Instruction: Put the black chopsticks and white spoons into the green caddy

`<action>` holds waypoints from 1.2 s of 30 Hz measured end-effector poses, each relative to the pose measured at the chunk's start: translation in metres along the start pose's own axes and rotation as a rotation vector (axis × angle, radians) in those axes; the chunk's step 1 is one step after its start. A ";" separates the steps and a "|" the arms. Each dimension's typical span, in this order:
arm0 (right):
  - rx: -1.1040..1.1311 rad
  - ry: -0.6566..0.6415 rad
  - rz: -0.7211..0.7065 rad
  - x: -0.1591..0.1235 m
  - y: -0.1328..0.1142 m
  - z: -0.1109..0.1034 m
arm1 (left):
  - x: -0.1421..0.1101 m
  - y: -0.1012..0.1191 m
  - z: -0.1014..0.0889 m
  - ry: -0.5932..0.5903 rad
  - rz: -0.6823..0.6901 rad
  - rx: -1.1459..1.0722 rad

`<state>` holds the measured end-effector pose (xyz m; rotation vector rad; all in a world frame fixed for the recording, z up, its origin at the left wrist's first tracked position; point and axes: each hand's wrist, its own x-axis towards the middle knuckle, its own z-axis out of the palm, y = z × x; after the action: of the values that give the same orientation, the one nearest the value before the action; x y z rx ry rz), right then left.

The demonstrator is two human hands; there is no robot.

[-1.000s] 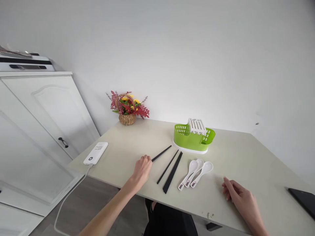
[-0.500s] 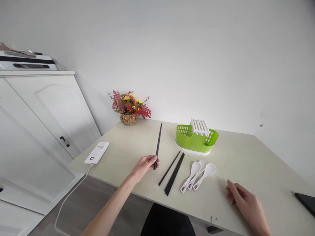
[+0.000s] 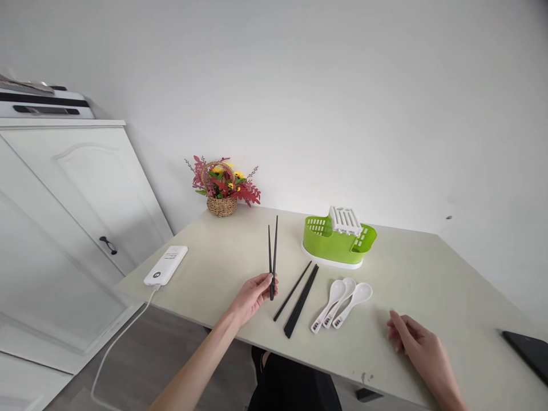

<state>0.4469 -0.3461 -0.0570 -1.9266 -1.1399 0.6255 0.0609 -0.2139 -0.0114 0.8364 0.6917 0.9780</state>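
Note:
My left hand (image 3: 257,294) pinches a pair of black chopsticks (image 3: 275,251) by their thick ends, just over the table's front part. Their thin tips point away from me and spread into a narrow V. Right of that hand, a single black chopstick (image 3: 292,291) lies on the table beside a tight bundle of black chopsticks (image 3: 301,301). Three white spoons (image 3: 336,291) lie partly overlapping, with labels on their handles. My right hand (image 3: 417,339) rests on the table to the right of the spoons, its fingers loosely curled in and nothing seen in them.
Behind the spoons stands a green utensil holder (image 3: 327,245) with a white slotted top (image 3: 346,221). A flower basket (image 3: 221,206) is at the back left. A white power bank (image 3: 166,265) with a cable lies left; a dark device (image 3: 526,349) lies at the right edge.
The chopsticks in my left hand have fanned apart, so two tips show where one line showed before. My right hand stays resting on the table. The view has shifted slightly.

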 end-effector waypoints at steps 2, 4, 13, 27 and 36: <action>0.045 0.000 -0.031 0.001 -0.014 0.000 | -0.001 -0.001 0.001 0.016 0.033 0.041; 0.077 0.000 -0.107 0.001 -0.042 0.003 | -0.002 -0.002 0.004 0.018 0.062 0.105; 0.053 -0.380 -0.578 0.015 -0.224 0.065 | -0.021 0.001 0.022 -0.036 0.186 0.510; 0.036 -0.443 -0.716 0.031 -0.275 0.081 | -0.020 -0.006 0.017 0.139 0.304 0.596; -0.077 -0.449 -0.697 0.027 -0.279 0.079 | -0.017 -0.013 0.012 0.172 0.359 0.710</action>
<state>0.2655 -0.2137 0.1291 -1.3259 -2.0101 0.6316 0.0698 -0.2371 -0.0142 1.5489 1.0892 1.1459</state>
